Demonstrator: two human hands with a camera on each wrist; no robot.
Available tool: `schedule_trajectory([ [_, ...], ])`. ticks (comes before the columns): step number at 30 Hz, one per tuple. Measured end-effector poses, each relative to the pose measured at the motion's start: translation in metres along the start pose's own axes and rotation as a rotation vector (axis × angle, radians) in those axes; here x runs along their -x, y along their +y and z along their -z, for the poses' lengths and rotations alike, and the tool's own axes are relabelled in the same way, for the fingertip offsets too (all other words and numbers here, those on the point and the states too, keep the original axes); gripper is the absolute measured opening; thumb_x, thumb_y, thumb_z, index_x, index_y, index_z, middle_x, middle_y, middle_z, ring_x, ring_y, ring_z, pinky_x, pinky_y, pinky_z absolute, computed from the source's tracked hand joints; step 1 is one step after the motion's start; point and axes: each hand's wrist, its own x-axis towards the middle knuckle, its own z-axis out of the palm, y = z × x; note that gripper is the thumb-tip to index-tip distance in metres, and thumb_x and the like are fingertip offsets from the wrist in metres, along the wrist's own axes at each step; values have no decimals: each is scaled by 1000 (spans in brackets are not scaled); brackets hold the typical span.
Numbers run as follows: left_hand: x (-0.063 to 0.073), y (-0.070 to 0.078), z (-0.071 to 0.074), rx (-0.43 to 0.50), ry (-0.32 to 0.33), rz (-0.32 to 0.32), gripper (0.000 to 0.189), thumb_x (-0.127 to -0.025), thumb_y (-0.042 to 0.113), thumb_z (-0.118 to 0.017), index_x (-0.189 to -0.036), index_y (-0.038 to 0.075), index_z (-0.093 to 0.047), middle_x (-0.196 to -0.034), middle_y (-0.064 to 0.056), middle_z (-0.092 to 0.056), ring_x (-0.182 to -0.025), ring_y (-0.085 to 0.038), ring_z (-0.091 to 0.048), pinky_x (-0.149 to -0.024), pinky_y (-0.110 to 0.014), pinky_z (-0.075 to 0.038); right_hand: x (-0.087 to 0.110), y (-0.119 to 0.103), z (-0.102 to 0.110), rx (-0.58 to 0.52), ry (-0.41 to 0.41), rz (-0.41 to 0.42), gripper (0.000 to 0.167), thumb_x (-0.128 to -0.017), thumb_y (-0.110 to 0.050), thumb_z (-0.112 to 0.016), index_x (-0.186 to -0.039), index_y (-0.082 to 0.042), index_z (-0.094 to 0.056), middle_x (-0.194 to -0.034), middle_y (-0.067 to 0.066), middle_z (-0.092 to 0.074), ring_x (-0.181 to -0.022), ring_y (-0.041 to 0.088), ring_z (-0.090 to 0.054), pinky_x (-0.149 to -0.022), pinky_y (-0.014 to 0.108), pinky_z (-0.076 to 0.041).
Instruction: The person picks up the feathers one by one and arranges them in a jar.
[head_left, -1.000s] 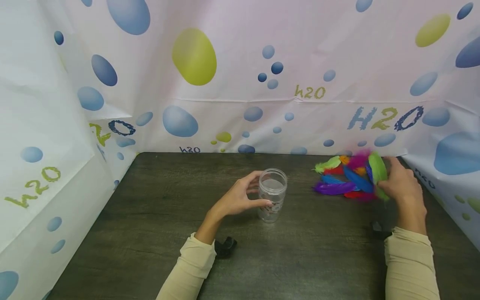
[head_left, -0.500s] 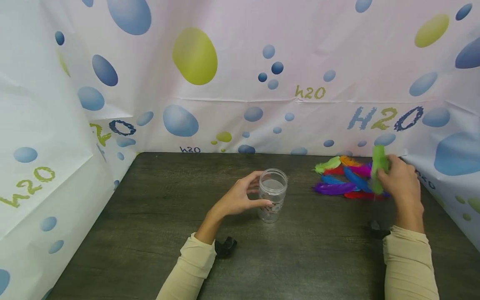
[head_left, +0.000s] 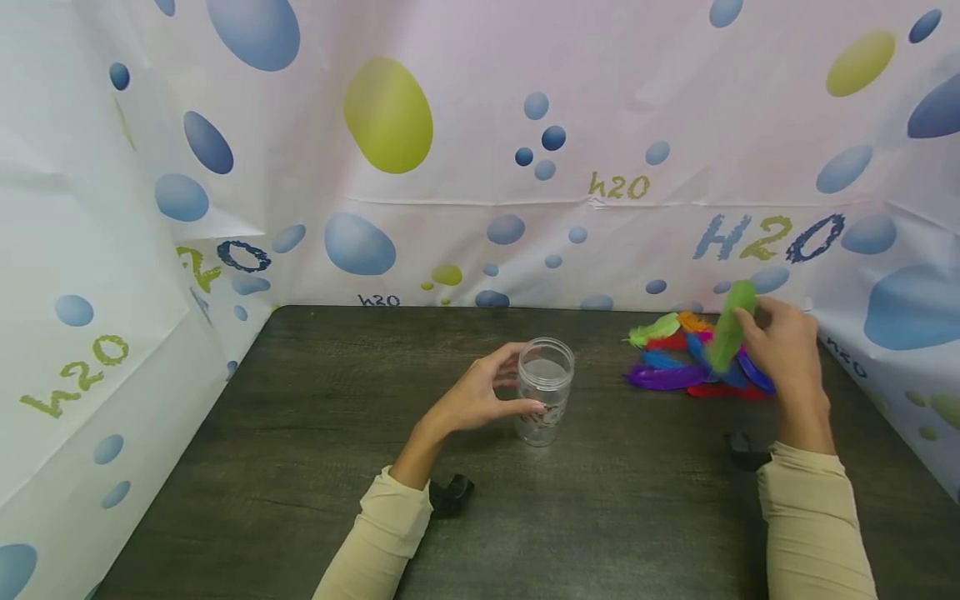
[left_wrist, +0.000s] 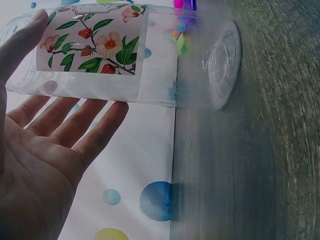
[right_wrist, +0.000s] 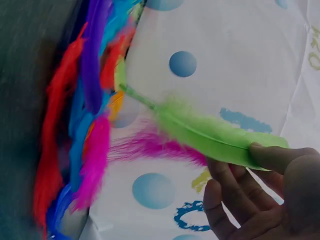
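Observation:
A clear plastic jar [head_left: 546,383], with no lid on its mouth, stands upright on the dark table. My left hand [head_left: 480,393] holds it from the left, thumb on one side and fingers on the other. The left wrist view shows its floral label [left_wrist: 95,42]. Over at the right, my right hand [head_left: 787,346] pinches a green feather [head_left: 729,329] between thumb and fingers, above a pile of coloured feathers. In the right wrist view a magenta feather [right_wrist: 160,147] extends from behind the green one near the fingertips; whether it is held too, I cannot tell.
Purple [head_left: 667,377], red, blue, orange and light green feathers lie at the table's back right. A white sheet with blue and green spots [head_left: 465,150] hangs behind the table [head_left: 585,500] and along its sides. Black wrist mounts [head_left: 452,496] sit at both cuffs.
My right hand has lifted the green feather off the pile and moved it a little left, tilting it. The left hand and the jar have stayed put.

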Motion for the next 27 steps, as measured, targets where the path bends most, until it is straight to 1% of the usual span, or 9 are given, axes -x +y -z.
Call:
schedule_trajectory([
  [7,1,1,-1,5,0,4,72,-89,1,-80,-151,-3,-43,-139,-20,-60,-132,-34,-59,-107,-39,-53,3,-20,-2,-33,117,150,35,-105,-11,-60,-121,20,-63,-116,42,-63,-96,60,-66,-83,69,-54],
  [12,0,1,-1,3,2,3,72,-89,2,-80,-151,-3,-43,-139,-19,-60,-132,-34,-59,-107,-40,-53,2,-31,1,-69,132,158,33,-104,-9,-63,-122,18,-64,-118,41,-64,-98,59,-66,-85,68,-54],
  [13,0,1,-1,2,2,4,72,-89,2,-81,-151,-3,-44,-139,-19,-60,-132,-34,-59,-107,-40,-53,2,-34,1,-77,126,149,33,-104,-10,-63,-123,17,-63,-118,41,-63,-99,59,-66,-85,65,-54],
  [15,1,1,0,1,1,4,72,-90,2,-80,-151,-3,-43,-139,-19,-60,-132,-34,-59,-107,-40,-53,2,-39,2,-99,111,128,35,-104,-10,-64,-126,16,-61,-121,41,-62,-102,59,-66,-77,42,-62],
  [16,1,1,0,0,0,5,72,-90,2,-80,-151,-3,-43,-139,-19,-60,-132,-34,-59,-107,-40,-53,2,-41,2,-113,106,126,36,-103,-10,-64,-128,16,-60,-122,41,-62,-102,59,-66,-72,30,-62],
  [17,1,0,0,-1,0,4,72,-90,3,-80,-151,-4,-43,-139,-20,-60,-132,-34,-59,-107,-40,-53,2,-43,3,-128,103,126,37,-103,-9,-64,-130,16,-58,-123,41,-61,-103,59,-66,-67,17,-58],
  [19,1,0,0,-5,-1,5,72,-90,3,-80,-151,-3,-43,-139,-19,-60,-132,-34,-59,-107,-40,-53,2,-47,3,-160,110,143,37,-101,-5,-66,-130,16,-57,-124,40,-61,-102,58,-66,-59,-3,-42],
  [20,1,0,0,-5,-2,4,72,-90,3,-80,-151,-3,-43,-139,-19,-60,-132,-34,-59,-107,-40,-53,3,-48,2,-180,114,154,37,-100,-3,-66,-131,15,-56,-124,40,-60,-101,59,-66,-58,-7,-34],
  [27,1,-1,0,-5,-4,7,72,-91,3,-80,-152,-2,-43,-140,-19,-59,-133,-34,-59,-108,-40,-53,6,-62,-1,-242,161,226,33,-98,0,-68,-128,14,-59,-120,37,-62,-95,60,-66,-60,-5,-39],
])
